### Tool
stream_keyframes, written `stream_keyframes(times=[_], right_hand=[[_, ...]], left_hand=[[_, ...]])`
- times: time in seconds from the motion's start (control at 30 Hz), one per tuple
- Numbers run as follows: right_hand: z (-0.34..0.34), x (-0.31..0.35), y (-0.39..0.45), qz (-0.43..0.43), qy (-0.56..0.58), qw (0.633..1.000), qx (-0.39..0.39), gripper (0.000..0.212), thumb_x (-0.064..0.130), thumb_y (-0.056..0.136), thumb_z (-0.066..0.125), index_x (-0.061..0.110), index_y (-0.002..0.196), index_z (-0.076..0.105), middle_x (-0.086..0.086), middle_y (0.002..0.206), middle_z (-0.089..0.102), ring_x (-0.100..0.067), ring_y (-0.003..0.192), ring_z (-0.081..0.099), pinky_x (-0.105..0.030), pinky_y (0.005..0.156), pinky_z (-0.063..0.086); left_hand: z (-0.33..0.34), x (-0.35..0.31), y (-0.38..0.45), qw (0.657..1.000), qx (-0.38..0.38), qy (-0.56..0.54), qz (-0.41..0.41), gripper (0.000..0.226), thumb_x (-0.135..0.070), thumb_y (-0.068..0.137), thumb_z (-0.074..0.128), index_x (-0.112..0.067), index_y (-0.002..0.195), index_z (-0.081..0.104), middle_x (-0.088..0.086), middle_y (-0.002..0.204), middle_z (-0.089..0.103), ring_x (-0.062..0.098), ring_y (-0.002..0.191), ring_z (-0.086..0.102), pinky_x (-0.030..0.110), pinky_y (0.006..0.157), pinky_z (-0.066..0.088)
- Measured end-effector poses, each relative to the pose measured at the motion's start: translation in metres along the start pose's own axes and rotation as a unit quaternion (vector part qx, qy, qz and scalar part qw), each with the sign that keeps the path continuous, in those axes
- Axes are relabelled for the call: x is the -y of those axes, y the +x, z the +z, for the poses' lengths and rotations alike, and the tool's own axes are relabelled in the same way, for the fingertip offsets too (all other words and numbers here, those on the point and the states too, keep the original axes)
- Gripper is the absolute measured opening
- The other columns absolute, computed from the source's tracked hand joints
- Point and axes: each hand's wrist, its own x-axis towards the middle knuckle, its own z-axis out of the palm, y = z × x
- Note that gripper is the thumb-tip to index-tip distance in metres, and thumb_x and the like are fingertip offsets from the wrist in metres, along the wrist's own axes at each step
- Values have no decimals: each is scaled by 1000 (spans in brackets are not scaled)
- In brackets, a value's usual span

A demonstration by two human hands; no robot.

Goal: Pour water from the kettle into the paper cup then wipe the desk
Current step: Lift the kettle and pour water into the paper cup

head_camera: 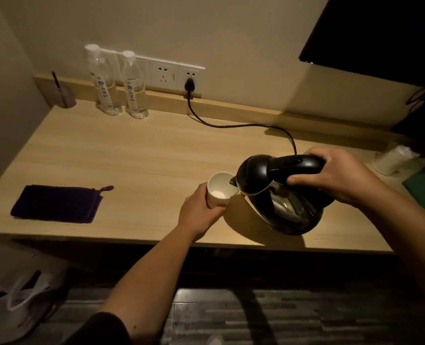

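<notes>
Cup [219, 189]: in left hand [201, 215], just left of kettle [278, 192]
Kettle: in right hand [341, 175], spout at cup rim
Cloth [57, 204]: on desk [131, 155], far left
Bottles [118, 83]: rear left, against wall

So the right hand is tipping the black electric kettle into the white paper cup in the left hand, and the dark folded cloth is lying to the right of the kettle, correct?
Not quite. In the head view the dark folded cloth lies on the wooden desk far to the left of the black electric kettle. The rest holds: right hand tipping it, left hand holding the white paper cup.
</notes>
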Motion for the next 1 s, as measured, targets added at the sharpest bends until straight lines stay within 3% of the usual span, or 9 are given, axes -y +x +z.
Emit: stream_keyframes(times=[0.2,0.6,1.0], right_hand=[[2,11,10,-26,-65,997,21,30,39,62,81,33,84,63,7,81,65,-11,75,60,-33,63,54],[-7,27,22,-63,-139,987,57,30,42,65,80,36,84,58,12,83,60,-6,74,55,-22,54,42],[-6,45,31,-83,-180,978,71,28,42,66,78,33,84,57,11,79,60,-8,73,55,-25,55,42]], left_hand=[[2,5,3,1000,-5,15,8,71,-51,68,76,-44,128,38,-15,114,61,13,103,57,38,81,53],[4,5,1,1000,-12,18,22,72,-59,65,75,-49,124,35,-23,107,54,10,101,55,35,80,53],[3,5,1,1000,-13,9,22,67,-51,68,74,-45,126,39,-19,110,59,10,101,56,32,77,51]])
